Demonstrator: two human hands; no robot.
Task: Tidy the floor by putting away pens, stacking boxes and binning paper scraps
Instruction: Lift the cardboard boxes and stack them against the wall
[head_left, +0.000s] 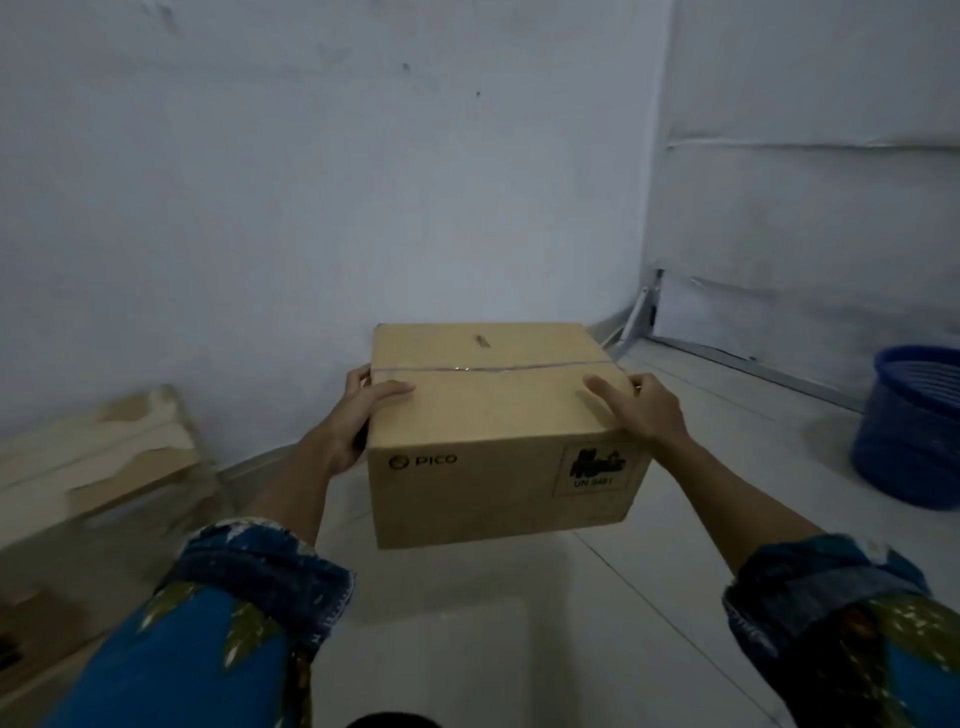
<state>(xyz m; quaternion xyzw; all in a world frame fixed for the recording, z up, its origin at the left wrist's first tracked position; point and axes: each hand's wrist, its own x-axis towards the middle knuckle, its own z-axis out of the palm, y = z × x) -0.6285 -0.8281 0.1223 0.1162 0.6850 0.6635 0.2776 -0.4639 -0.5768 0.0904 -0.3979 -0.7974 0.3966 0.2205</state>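
1. A sealed cardboard box (498, 431) is held in front of the person, clear of the tiled floor (597, 623), near the corner where 2 white walls meet.
2. The box is upright. A taped seam runs across its top, and its near face carries the printed word "PICO" at the left and a dark label reading "UN" with digits at the right.
3. The left hand (358, 415) is in a grasping grip on the box's left side: the thumb lies on the top face and the fingers wrap round the side panel.
4. The right hand (644, 408) is in a grasping grip on the box's right top edge: the index finger is stretched across the top and the other fingers curl over the far edge.
5. Both forearms are bare below rolled blue patterned sleeves (260, 587).
6. A second, larger cardboard box (98, 467) with torn-looking top flaps sits on the floor at the left, against the wall; it is blurred.
7. A blue plastic basket (914, 421) stands on the floor at the right, well apart from the held box.
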